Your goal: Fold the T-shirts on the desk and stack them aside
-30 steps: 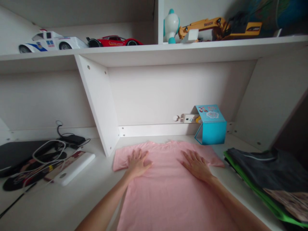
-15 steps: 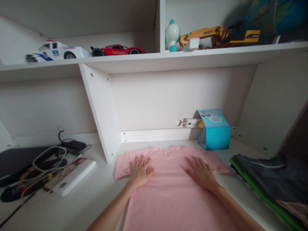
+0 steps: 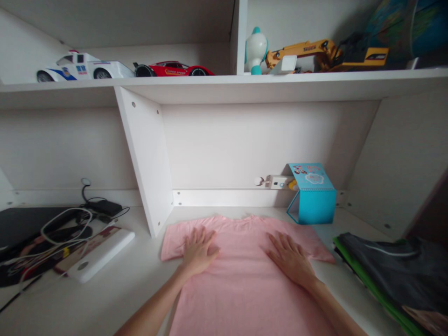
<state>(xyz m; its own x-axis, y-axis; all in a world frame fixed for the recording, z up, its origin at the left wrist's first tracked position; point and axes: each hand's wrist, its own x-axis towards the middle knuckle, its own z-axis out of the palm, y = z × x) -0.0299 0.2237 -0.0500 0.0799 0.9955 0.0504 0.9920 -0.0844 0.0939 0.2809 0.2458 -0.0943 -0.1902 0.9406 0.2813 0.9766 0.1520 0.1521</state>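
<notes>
Head camera, looking down past both forearms: a pink T-shirt point(image 3: 245, 289) lies spread flat on the white desk point(image 3: 133, 294), its collar pointing toward the back wall and its lower part running out of the bottom of the frame. The left hand point(image 3: 198, 254) rests palm-down on the shirt near the left sleeve, fingers straight and a little apart, gripping nothing. The right hand point(image 3: 290, 259) lies the same way by the right sleeve, fingers fanned and flat on the cloth.

To the right, close to the shirt, sits a stack of folded clothes point(image 3: 392, 266), dark grey on top with a green layer beneath. On the left, past the upright divider panel point(image 3: 147, 158), a flat white gadget point(image 3: 94, 256) lies beside a tangle of cables point(image 3: 59, 224) and a black laptop point(image 3: 21, 224).

Behind the shirt, a blue box point(image 3: 311, 196) stands against the back wall next to a white socket point(image 3: 276, 182).

On the shelf point(image 3: 217, 86) above are a white toy car point(image 3: 84, 67), a red toy car point(image 3: 173, 69), a white and teal figure point(image 3: 256, 49), a yellow toy digger point(image 3: 325, 51) and a globe point(image 3: 413, 28).
</notes>
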